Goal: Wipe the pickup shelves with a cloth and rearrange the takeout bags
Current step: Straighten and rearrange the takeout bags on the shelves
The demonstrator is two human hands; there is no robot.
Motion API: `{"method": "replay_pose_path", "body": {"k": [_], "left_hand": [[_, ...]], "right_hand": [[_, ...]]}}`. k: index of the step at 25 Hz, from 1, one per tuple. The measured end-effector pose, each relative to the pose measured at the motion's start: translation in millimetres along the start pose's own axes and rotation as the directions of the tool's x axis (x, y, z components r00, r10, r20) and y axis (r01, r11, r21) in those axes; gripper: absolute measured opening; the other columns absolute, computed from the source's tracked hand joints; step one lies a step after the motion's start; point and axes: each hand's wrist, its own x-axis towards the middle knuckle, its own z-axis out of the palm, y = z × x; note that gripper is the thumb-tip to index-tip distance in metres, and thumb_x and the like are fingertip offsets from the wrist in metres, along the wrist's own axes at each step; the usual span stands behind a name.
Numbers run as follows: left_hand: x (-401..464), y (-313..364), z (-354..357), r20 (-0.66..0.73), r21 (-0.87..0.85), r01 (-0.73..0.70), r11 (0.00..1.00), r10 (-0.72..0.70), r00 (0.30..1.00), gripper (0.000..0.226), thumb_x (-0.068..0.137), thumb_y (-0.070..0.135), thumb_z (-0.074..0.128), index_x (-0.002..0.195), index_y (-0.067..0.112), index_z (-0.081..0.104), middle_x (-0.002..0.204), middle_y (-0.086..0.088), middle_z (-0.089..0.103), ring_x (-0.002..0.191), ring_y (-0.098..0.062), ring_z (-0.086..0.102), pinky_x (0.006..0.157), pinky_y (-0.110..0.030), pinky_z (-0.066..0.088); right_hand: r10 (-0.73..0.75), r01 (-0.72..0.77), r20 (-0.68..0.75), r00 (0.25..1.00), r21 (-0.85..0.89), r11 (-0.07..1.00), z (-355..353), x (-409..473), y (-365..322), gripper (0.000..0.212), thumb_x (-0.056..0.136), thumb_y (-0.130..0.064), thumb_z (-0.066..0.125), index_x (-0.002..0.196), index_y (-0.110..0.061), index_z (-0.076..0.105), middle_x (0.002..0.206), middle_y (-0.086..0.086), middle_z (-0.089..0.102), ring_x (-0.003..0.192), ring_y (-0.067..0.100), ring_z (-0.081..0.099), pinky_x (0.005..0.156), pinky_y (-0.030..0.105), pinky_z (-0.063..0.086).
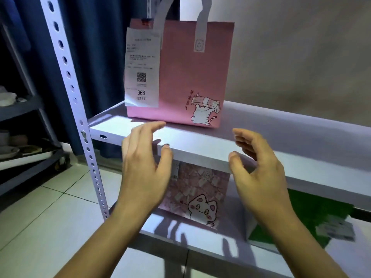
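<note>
1. We count two hands, left hand (pixel 144 169) and right hand (pixel 259 173), fingers apart and loosely curved, holding nothing.
2. Three bags: the pink takeout bag (pixel 186 77) upright on the upper shelf (pixel 281 129), receipt (pixel 141 71) facing us; a cat-print bag (pixel 200 195) and a green bag (pixel 305 215) below.
3. White metal shelving, tiled floor (pixel 50 217), blue curtain (pixel 96 57).

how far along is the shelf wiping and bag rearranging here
Looks done: a pink bag with a receipt stands upright on the upper shelf. In hand: nothing; the left hand and right hand hover open before it. Left: no cloth shows; the cat-print bag and green bag sit below.
</note>
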Motion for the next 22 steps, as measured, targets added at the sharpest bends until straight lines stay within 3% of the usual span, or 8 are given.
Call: {"method": "replay_pose_path", "body": {"k": [2, 5, 7, 11, 16, 18, 20, 22], "left_hand": [[-19, -4, 2, 0.015, -0.024, 0.002, 1.000, -0.001, 1.000, 0.032, 0.095, 0.023, 0.050, 0.126, 0.028, 0.054, 0.119, 0.016, 0.051, 0.114, -0.007, 0.043, 0.091, -0.011, 0.034], [-49, -21, 14, 0.030, -0.046, 0.017, 0.999, -0.016, 0.999, 0.031, 0.092, 0.025, 0.048, 0.122, 0.028, 0.056, 0.115, 0.016, 0.054, 0.113, -0.009, 0.047, 0.091, -0.016, 0.038], [-71, -37, 27, 0.064, -0.046, 0.060, 0.997, -0.057, 0.996, 0.029, 0.092, 0.023, 0.050, 0.120, 0.031, 0.055, 0.112, 0.021, 0.052, 0.112, -0.008, 0.048, 0.086, -0.022, 0.042], [-113, -68, 54, 0.160, 0.001, 0.146, 0.989, -0.144, 0.977, 0.028, 0.092, 0.029, 0.047, 0.117, 0.041, 0.050, 0.115, 0.030, 0.047, 0.117, 0.002, 0.042, 0.087, -0.005, 0.034], [-138, -104, 81, 0.251, 0.075, 0.218, 0.973, -0.230, 0.940, 0.029, 0.096, 0.024, 0.048, 0.116, 0.045, 0.046, 0.117, 0.030, 0.045, 0.118, 0.010, 0.035, 0.080, -0.001, 0.033], [-143, -118, 91, 0.280, 0.085, 0.248, 0.965, -0.262, 0.923, 0.029, 0.096, 0.025, 0.047, 0.117, 0.043, 0.046, 0.118, 0.027, 0.045, 0.118, 0.008, 0.036, 0.082, -0.001, 0.031], [-145, -130, 101, 0.302, 0.086, 0.263, 0.961, -0.276, 0.912, 0.029, 0.095, 0.025, 0.047, 0.119, 0.041, 0.046, 0.120, 0.025, 0.046, 0.117, 0.005, 0.038, 0.085, -0.006, 0.031], [-145, -140, 112, 0.306, 0.103, 0.277, 0.955, -0.295, 0.905, 0.030, 0.095, 0.025, 0.048, 0.121, 0.040, 0.046, 0.121, 0.024, 0.045, 0.114, 0.004, 0.040, 0.087, -0.009, 0.031]], "right_hand": [[-0.088, 0.087, -0.021, 0.996, -0.034, 0.996, 1, -23, 4, 0.038, 0.096, -0.017, 0.060, 0.125, -0.041, 0.050, 0.117, -0.027, 0.054, 0.110, -0.016, 0.053, 0.083, -0.004, 0.038], [-0.227, 0.221, -0.045, 0.973, -0.118, 0.968, 5, -57, 21, 0.031, 0.095, -0.019, 0.054, 0.123, -0.032, 0.055, 0.115, -0.018, 0.058, 0.112, -0.002, 0.057, 0.095, 0.009, 0.043], [-0.228, 0.227, 0.004, 0.974, -0.123, 0.966, 11, -77, 37, 0.030, 0.093, -0.024, 0.052, 0.123, -0.030, 0.057, 0.117, -0.016, 0.059, 0.115, 0.003, 0.057, 0.098, 0.015, 0.044], [-0.057, 0.069, 0.107, 0.993, -0.108, 0.992, 30, -103, 73, 0.034, 0.091, -0.018, 0.059, 0.118, -0.039, 0.056, 0.114, -0.025, 0.059, 0.113, -0.005, 0.055, 0.093, 0.008, 0.043], [0.206, -0.192, 0.183, 0.961, -0.092, 0.977, 48, -112, 112, 0.038, 0.090, -0.011, 0.066, 0.114, -0.040, 0.062, 0.115, -0.031, 0.057, 0.113, -0.015, 0.050, 0.083, -0.005, 0.037], [0.287, -0.269, 0.202, 0.937, -0.111, 0.957, 55, -111, 124, 0.037, 0.092, -0.012, 0.066, 0.113, -0.041, 0.060, 0.116, -0.026, 0.059, 0.108, -0.012, 0.054, 0.090, 0.004, 0.043], [0.383, -0.364, 0.195, 0.903, -0.131, 0.922, 59, -108, 135, 0.033, 0.093, -0.013, 0.066, 0.115, -0.036, 0.059, 0.120, -0.013, 0.062, 0.107, 0.002, 0.058, 0.103, 0.030, 0.047], [0.493, -0.474, 0.182, 0.851, -0.136, 0.870, 61, -105, 144, 0.030, 0.093, -0.016, 0.066, 0.118, -0.032, 0.059, 0.125, -0.005, 0.063, 0.113, 0.016, 0.057, 0.107, 0.042, 0.043]]}}
